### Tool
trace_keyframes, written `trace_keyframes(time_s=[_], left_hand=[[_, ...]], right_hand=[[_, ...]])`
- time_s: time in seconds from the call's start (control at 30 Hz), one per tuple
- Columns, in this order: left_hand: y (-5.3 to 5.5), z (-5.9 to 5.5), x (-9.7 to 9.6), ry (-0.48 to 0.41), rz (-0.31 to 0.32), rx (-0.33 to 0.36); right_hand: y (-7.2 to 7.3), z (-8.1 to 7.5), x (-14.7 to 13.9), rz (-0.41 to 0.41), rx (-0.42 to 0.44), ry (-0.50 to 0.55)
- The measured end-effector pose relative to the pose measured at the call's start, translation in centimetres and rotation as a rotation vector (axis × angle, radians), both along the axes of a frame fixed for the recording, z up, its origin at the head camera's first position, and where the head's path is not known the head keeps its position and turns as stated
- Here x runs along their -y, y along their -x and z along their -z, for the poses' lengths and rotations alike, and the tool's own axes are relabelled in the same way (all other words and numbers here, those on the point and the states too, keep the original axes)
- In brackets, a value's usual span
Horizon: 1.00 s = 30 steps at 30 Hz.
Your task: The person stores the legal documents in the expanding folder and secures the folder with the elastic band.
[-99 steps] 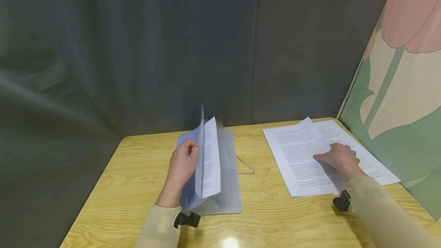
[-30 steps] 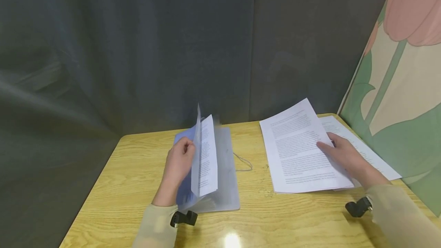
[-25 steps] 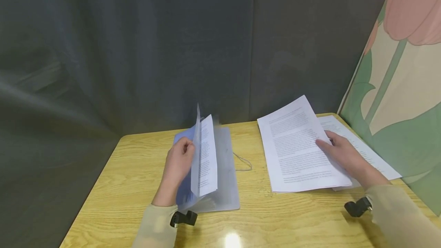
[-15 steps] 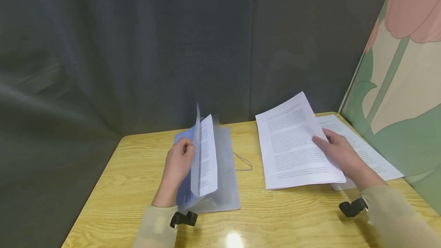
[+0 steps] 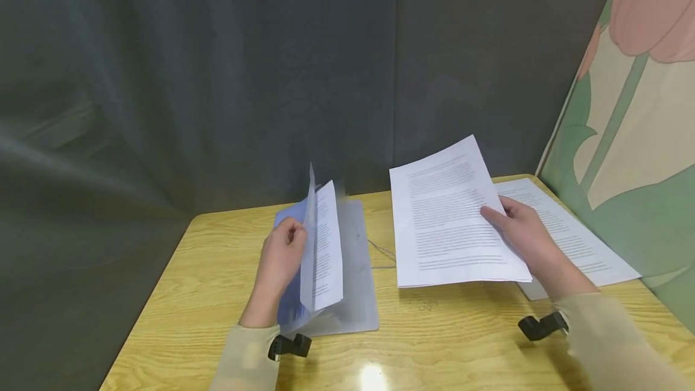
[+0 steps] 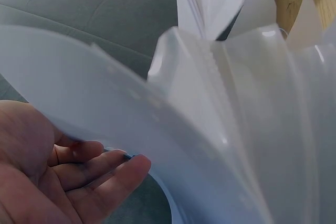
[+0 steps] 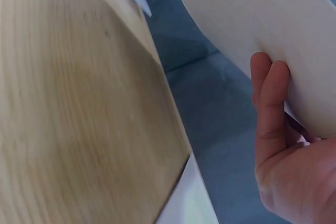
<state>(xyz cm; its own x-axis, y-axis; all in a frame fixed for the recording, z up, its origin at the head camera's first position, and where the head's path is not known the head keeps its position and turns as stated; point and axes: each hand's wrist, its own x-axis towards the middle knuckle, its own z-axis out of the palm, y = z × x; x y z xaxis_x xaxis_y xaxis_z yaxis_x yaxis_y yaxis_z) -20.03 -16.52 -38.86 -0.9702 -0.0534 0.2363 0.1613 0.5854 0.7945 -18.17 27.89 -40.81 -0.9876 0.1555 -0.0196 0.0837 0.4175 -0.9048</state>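
Printed sheets (image 5: 450,228) are being held tilted above the tabletop (image 5: 434,343), between the two hands, their right edge being pinched by the right hand (image 5: 521,231), thumb in front, fingers behind. To their left, a translucent folder (image 5: 359,282) is being held open, its raised leaf (image 5: 308,264) being gripped by the left hand (image 5: 282,252). Inside it, printed pages (image 5: 329,246) are standing nearly upright. Beyond the right hand, more paper (image 5: 575,234) is lying on the tabletop.
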Motion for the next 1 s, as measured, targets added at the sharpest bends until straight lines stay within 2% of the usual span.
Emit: trace_keyframes(time_s=[0.53, 1.0], left_hand=[[-0.2, 0.0, 0.2, 0.005, -0.004, 0.006], [-0.2, 0.0, 0.4, 0.0, -0.008, 0.022]], right_hand=[[0.0, -1.2, 4.2, -0.053, 0.025, 0.106], [0.4, -1.1, 6.9, -0.095, 0.019, 0.159]])
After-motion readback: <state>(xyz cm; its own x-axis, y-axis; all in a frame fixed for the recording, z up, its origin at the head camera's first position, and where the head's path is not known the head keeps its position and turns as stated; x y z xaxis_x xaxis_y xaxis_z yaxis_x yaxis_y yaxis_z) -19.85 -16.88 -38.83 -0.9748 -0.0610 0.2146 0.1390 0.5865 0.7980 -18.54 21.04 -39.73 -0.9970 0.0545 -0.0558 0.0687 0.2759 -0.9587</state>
